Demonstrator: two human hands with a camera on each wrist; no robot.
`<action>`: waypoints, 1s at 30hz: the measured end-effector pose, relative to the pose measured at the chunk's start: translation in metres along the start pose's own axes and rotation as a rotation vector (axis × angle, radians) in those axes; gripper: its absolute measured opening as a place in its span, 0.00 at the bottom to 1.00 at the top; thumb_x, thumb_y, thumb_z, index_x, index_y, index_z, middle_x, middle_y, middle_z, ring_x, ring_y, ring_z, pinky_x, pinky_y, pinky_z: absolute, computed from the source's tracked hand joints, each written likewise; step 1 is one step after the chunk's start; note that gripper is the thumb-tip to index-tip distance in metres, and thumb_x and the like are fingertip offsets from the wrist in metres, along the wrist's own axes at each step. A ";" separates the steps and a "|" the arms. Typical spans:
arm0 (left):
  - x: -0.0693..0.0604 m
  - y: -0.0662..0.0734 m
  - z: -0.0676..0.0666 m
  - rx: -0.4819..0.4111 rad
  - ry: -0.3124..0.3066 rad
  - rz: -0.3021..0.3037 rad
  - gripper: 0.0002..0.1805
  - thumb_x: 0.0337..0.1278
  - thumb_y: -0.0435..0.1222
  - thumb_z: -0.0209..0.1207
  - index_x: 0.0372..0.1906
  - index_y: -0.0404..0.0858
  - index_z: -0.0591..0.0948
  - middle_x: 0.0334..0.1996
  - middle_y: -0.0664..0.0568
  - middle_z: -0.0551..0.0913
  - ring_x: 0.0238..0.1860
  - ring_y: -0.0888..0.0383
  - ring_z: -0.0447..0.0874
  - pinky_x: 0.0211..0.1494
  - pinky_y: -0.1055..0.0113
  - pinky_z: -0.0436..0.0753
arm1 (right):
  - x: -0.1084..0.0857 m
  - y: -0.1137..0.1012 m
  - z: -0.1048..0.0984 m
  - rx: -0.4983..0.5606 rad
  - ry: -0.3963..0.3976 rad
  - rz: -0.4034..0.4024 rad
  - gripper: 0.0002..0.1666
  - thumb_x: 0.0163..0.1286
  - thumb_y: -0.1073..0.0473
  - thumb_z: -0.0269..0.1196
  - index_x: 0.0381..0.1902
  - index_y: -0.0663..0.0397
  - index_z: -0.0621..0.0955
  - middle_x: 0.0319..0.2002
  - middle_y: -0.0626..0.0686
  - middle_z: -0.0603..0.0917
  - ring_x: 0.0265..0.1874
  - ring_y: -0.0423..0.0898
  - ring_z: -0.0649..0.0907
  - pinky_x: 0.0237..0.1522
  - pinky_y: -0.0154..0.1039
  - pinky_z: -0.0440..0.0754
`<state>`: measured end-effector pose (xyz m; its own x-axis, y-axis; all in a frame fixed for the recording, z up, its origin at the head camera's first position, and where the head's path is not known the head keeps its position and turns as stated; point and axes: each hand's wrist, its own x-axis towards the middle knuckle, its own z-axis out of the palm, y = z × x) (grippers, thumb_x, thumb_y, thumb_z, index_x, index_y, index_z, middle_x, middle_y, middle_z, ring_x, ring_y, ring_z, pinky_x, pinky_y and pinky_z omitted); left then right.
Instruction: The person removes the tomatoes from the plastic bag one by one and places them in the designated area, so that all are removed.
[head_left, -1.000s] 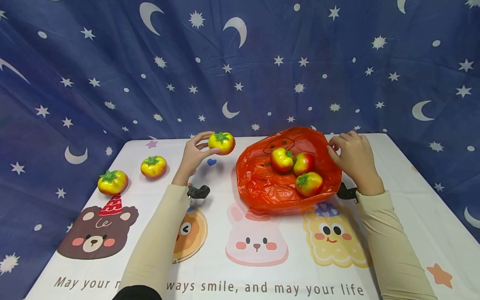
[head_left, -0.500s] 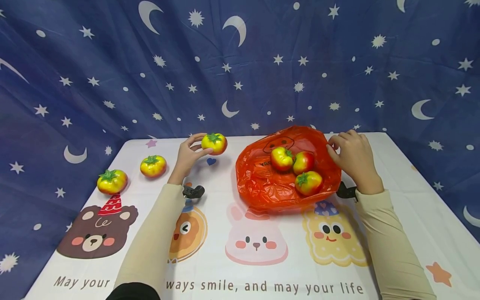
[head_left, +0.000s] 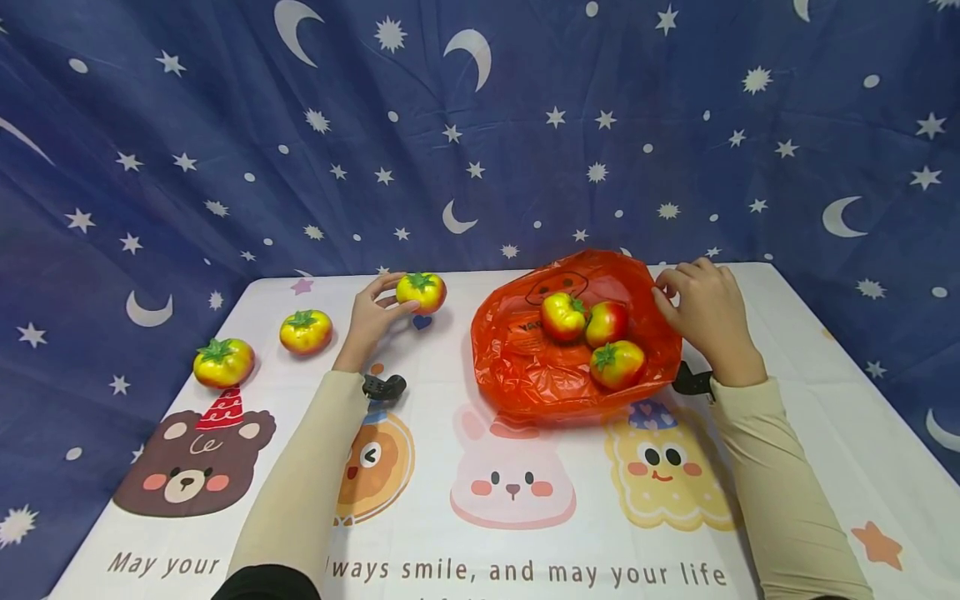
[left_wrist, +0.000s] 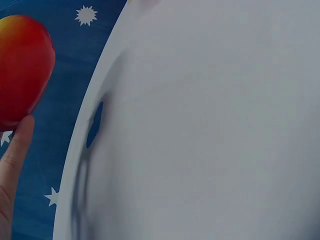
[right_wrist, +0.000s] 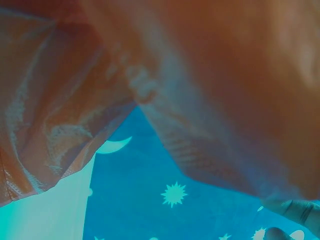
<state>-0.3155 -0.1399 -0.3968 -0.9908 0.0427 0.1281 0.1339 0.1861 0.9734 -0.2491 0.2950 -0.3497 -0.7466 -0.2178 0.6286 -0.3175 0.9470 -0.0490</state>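
In the head view my left hand (head_left: 367, 323) holds a yellow-red tomato (head_left: 422, 293) with a green leafy top, between thumb and fingers near the table's back edge. The left wrist view shows that tomato's red side (left_wrist: 22, 75) with one finger (left_wrist: 15, 160) against it. A red plastic bag (head_left: 517, 379) lies wide-mouthed at centre right, with three similar tomatoes (head_left: 617, 365) inside. At the bag's right rim, my right hand (head_left: 708, 321) pinches the plastic; the fingertips are partly hidden. Bag plastic (right_wrist: 210, 80) fills most of the right wrist view.
Two more tomatoes stand on the left of the table: one near the bear print (head_left: 225, 363), the other farther back (head_left: 306, 333). The white tablecloth (head_left: 442, 383) carries printed cartoon faces. A blue star-patterned curtain (head_left: 525, 108) hangs behind the table.
My left hand has drawn the tomato leftward, away from the bag, and slightly lower. The right hand and the bag stay in place.
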 end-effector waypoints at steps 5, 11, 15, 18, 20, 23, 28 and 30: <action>0.009 -0.024 -0.002 0.028 0.014 0.007 0.31 0.49 0.34 0.67 0.62 0.36 0.72 0.63 0.42 0.69 0.59 0.44 0.74 0.66 0.58 0.73 | 0.001 0.001 0.000 0.000 0.006 -0.006 0.05 0.54 0.64 0.66 0.24 0.62 0.81 0.22 0.61 0.82 0.29 0.57 0.75 0.32 0.53 0.76; 0.012 -0.036 -0.002 0.031 0.013 -0.008 0.33 0.49 0.34 0.67 0.63 0.39 0.71 0.63 0.44 0.70 0.60 0.44 0.73 0.66 0.57 0.73 | 0.001 0.000 -0.001 0.007 0.005 -0.002 0.05 0.54 0.65 0.65 0.24 0.62 0.81 0.22 0.61 0.82 0.29 0.58 0.75 0.32 0.54 0.76; 0.007 -0.027 -0.002 0.000 -0.011 -0.060 0.32 0.50 0.31 0.66 0.63 0.37 0.71 0.64 0.43 0.69 0.60 0.43 0.72 0.66 0.54 0.72 | 0.000 0.000 -0.001 0.005 0.004 0.001 0.05 0.54 0.64 0.66 0.24 0.62 0.81 0.22 0.61 0.82 0.29 0.57 0.75 0.32 0.54 0.76; 0.003 -0.020 -0.002 -0.008 -0.021 -0.083 0.33 0.50 0.30 0.66 0.64 0.35 0.70 0.65 0.42 0.67 0.61 0.41 0.71 0.66 0.53 0.72 | 0.000 0.000 0.000 0.004 0.004 0.002 0.05 0.54 0.64 0.66 0.24 0.62 0.81 0.22 0.61 0.82 0.29 0.57 0.75 0.32 0.54 0.76; 0.001 -0.018 -0.002 -0.002 -0.024 -0.086 0.33 0.50 0.30 0.66 0.64 0.35 0.69 0.65 0.41 0.67 0.61 0.41 0.71 0.67 0.53 0.71 | 0.000 0.001 0.000 0.002 0.003 0.002 0.05 0.54 0.64 0.66 0.24 0.62 0.81 0.22 0.61 0.82 0.29 0.57 0.75 0.31 0.53 0.76; 0.002 -0.020 -0.002 0.000 -0.020 -0.092 0.33 0.50 0.30 0.66 0.64 0.35 0.69 0.65 0.41 0.67 0.61 0.41 0.70 0.68 0.53 0.70 | 0.000 0.001 0.000 0.001 0.002 0.003 0.05 0.54 0.64 0.66 0.24 0.62 0.81 0.22 0.61 0.82 0.29 0.57 0.75 0.31 0.53 0.76; 0.008 -0.035 -0.004 0.037 -0.003 -0.106 0.34 0.50 0.34 0.66 0.64 0.40 0.69 0.65 0.43 0.67 0.61 0.44 0.72 0.66 0.56 0.72 | 0.000 0.001 0.000 0.002 -0.003 0.007 0.05 0.54 0.64 0.66 0.24 0.62 0.81 0.22 0.61 0.82 0.29 0.58 0.75 0.32 0.54 0.76; 0.010 -0.040 -0.004 0.059 0.005 -0.113 0.33 0.50 0.36 0.67 0.64 0.42 0.70 0.64 0.44 0.67 0.60 0.45 0.73 0.65 0.57 0.74 | 0.000 0.001 0.000 0.003 -0.005 0.008 0.05 0.54 0.64 0.66 0.24 0.62 0.81 0.22 0.61 0.82 0.30 0.58 0.75 0.33 0.54 0.77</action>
<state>-0.3305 -0.1513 -0.4339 -0.9997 0.0133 0.0190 0.0217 0.2466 0.9689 -0.2490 0.2957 -0.3497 -0.7523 -0.2110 0.6242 -0.3127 0.9482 -0.0564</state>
